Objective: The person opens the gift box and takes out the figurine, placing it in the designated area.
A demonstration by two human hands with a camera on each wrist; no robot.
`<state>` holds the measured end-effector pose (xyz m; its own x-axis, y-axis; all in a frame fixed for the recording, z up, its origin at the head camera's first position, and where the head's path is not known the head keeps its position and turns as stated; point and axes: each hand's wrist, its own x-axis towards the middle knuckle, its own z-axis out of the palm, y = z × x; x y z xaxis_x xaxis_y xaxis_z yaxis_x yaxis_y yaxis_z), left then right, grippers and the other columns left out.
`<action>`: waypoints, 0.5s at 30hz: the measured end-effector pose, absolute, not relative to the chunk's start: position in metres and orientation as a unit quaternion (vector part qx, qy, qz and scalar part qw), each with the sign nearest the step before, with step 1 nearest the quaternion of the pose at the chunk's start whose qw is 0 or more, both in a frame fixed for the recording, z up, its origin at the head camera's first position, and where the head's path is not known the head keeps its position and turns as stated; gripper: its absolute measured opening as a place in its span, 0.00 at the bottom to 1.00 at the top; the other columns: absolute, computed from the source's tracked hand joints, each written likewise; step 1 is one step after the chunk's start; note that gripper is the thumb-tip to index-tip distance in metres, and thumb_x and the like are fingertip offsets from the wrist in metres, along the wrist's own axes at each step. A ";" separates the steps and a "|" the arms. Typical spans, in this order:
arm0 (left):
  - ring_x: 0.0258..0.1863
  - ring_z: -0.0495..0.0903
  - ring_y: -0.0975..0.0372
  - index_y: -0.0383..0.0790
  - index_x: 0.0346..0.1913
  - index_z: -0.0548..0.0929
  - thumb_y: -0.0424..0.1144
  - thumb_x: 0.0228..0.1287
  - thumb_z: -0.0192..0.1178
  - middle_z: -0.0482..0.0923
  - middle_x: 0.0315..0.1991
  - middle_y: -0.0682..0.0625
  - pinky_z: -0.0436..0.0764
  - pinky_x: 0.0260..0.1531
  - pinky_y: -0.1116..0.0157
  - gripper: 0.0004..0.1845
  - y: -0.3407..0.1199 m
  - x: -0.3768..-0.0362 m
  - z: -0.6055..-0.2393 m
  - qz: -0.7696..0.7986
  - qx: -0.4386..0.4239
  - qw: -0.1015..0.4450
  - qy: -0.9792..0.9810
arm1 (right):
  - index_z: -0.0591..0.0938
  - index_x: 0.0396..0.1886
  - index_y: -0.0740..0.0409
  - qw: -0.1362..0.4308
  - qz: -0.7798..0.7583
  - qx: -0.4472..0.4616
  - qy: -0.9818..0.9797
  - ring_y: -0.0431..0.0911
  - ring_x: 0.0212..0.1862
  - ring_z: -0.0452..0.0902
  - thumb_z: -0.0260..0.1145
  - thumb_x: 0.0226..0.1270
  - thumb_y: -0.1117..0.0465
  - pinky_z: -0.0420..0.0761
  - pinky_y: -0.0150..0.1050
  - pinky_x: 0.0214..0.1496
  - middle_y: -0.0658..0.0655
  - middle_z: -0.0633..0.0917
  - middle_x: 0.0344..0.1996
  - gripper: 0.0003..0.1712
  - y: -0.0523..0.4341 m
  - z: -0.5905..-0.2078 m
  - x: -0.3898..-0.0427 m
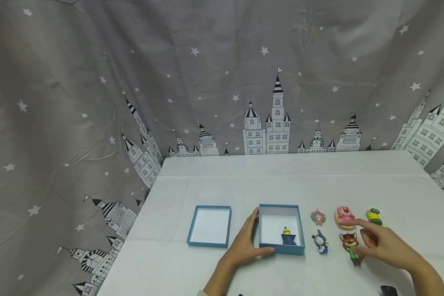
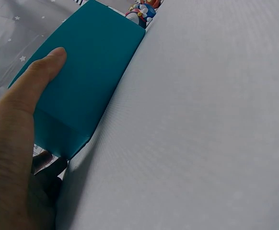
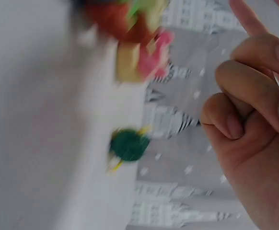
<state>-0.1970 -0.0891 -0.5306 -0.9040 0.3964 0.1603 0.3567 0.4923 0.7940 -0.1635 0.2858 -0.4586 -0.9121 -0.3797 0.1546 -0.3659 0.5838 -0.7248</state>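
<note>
Both hands low in view: left steadies the teal box, right hovers over the toys.

Left hand (image 1: 246, 242) grips the teal box (image 1: 281, 228) by its near corner; a yellow figure (image 1: 288, 237) stands inside. Right hand (image 1: 382, 242), fingers loosely curled and holding nothing, hangs beside the fox figure (image 1: 350, 243) on the surface (image 1: 281, 181); a careless sweep could topple it or the neighbouring pink bear (image 1: 345, 216).

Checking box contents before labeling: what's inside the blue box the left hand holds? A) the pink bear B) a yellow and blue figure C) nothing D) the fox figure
B: in the head view a small yellow and blue figure stands inside the blue box that the left hand holds by its near wall; the pink bear and fox figure lie outside on the table.
</note>
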 end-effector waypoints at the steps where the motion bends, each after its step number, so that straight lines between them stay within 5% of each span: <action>1: 0.69 0.52 0.56 0.56 0.73 0.39 0.59 0.43 0.70 0.49 0.71 0.52 0.58 0.63 0.48 0.60 -0.089 -0.197 -0.531 0.454 0.219 0.021 0.864 | 0.76 0.53 0.57 0.004 -0.409 -0.210 0.888 0.32 0.17 0.55 0.74 0.48 0.61 0.59 0.30 0.14 0.43 0.62 0.14 0.30 0.281 -0.455 -0.165; 10: 0.68 0.53 0.56 0.53 0.73 0.40 0.60 0.43 0.70 0.49 0.71 0.52 0.58 0.63 0.48 0.61 -0.088 -0.197 -0.530 0.454 0.221 0.021 0.863 | 0.80 0.48 0.45 -0.004 -0.387 -0.190 0.902 0.34 0.16 0.55 0.74 0.49 0.53 0.63 0.31 0.15 0.41 0.61 0.12 0.24 0.231 -0.435 -0.182; 15: 0.68 0.53 0.56 0.55 0.73 0.39 0.60 0.43 0.70 0.49 0.71 0.52 0.59 0.62 0.47 0.60 -0.089 -0.196 -0.530 0.454 0.218 0.023 0.863 | 0.80 0.48 0.46 0.026 -0.384 -0.212 0.898 0.34 0.15 0.54 0.73 0.51 0.52 0.60 0.29 0.14 0.41 0.62 0.12 0.22 0.201 -0.439 -0.194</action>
<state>-0.1964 -0.0887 -0.5300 -0.9035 0.3978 0.1595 0.3567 0.4918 0.7943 -0.1935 0.2009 -0.4392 -0.9091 -0.4000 0.1162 -0.3604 0.6158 -0.7006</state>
